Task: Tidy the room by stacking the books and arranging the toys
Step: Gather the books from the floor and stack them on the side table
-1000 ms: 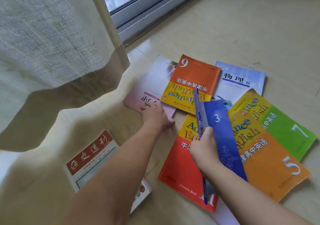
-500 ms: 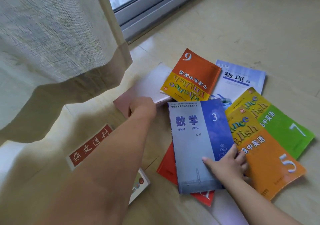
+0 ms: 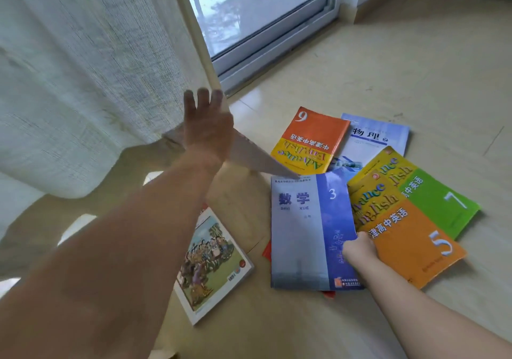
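The left hand (image 3: 206,134) is raised off the floor, gripping a pale book (image 3: 249,153) that tilts down toward the pile, though blur hides the exact grip. The right hand (image 3: 360,249) rests curled on the blue maths book (image 3: 304,234), apparently pinching its right edge, atop the scattered books
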`<state>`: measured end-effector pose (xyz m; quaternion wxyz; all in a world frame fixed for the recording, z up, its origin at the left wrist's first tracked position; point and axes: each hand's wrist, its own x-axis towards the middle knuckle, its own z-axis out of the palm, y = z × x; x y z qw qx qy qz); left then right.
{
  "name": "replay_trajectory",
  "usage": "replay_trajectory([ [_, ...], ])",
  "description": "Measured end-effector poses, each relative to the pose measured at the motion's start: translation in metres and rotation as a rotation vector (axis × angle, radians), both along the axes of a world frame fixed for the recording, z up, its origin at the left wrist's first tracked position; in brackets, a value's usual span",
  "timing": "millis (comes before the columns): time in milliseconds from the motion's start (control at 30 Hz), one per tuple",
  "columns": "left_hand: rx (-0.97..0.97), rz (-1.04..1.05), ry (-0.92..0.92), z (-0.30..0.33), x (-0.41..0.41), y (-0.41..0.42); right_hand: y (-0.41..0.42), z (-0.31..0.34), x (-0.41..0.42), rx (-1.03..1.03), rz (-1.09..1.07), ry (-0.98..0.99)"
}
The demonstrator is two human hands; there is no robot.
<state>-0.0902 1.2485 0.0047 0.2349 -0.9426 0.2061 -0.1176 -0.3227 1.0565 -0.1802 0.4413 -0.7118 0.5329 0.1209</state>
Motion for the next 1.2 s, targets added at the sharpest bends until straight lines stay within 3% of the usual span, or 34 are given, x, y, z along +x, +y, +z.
replay_trajectory([
  [100,-0.544,-0.108,-0.031,0.027,0.004,-0.004,0.000,0.009,-0.009,0.089,-0.026,-0.057],
  [167,-0.925,-0.231,0.229,0.041,0.001,-0.013,-0.004,0.010,-0.015,0.185,-0.064,-0.077],
  [233,-1.165,-0.356,0.477,0.044,-0.003,-0.020,-0.003,0.012,-0.019,0.349,-0.146,-0.122],
  [333,-1.165,-0.406,0.618,0.015,-0.017,-0.032,-0.010,0.024,-0.032,0.513,-0.335,-0.196],
  [400,-1.145,-0.311,0.675,-0.026,-0.021,-0.027,-0.021,0.021,-0.041,0.575,-0.397,-0.203],
  [500,-1.126,0.099,0.849,-0.087,-0.037,-0.020,-0.031,0.019,-0.051,0.665,-0.259,-0.137],
  [567,-1.278,0.467,1.061,-0.132,-0.052,-0.018,-0.031,0.016,-0.051,0.622,-0.105,-0.057],
  [700,-1.133,0.723,1.040,-0.275,-0.039,-0.014,-0.025,0.009,-0.023,0.480,-0.059,-0.074],
  [767,-1.108,0.800,0.967,-0.269,-0.052,-0.028,-0.022,-0.005,-0.008,0.387,-0.055,-0.080],
  [833,-1.070,0.833,0.910,-0.219,-0.072,-0.043,-0.018,-0.009,0.006,0.348,-0.045,-0.121],
  [967,-1.161,1.007,0.787,-0.225,-0.049,-0.033,-0.016,-0.020,0.027,0.378,-0.105,-0.236],
  [1133,-1.705,0.838,1.224,-0.244,-0.052,-0.047,-0.019,-0.029,0.038,0.382,-0.283,-0.352],
  [1200,-1.699,0.793,1.161,-0.241,-0.065,-0.057,-0.015,-0.029,0.040,0.406,-0.334,-0.365],
])
